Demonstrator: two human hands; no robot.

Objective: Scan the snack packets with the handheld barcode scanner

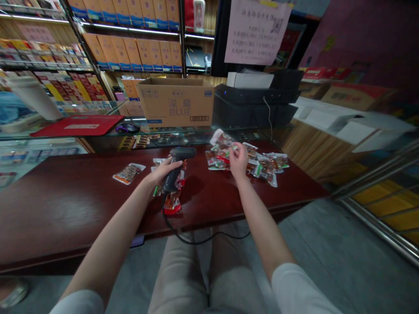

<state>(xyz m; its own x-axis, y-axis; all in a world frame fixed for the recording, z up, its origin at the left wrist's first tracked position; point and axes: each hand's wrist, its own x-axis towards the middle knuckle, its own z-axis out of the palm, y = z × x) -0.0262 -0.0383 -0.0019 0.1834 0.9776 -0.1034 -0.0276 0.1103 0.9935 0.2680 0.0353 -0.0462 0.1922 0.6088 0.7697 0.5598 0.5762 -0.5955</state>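
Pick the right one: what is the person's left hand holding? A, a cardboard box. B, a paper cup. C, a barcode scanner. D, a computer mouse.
C: the left hand grips a black corded barcode scanner, and its cable trails down past the table edge.

**Dark red wooden desk (65, 205) with snack packets spread across it**

A heap of vacuum-sealed snack packets (262, 163) lies right of centre near the far edge, a lone packet (128, 173) sits left of centre, and a red-labelled packet (172, 203) lies close to the front edge. A black cable (166, 213) runs over that front edge. Beyond the far edge, a glass counter top (196, 132) carries a red mat (77, 125), a black mouse (127, 127) and a cardboard box (175, 102).
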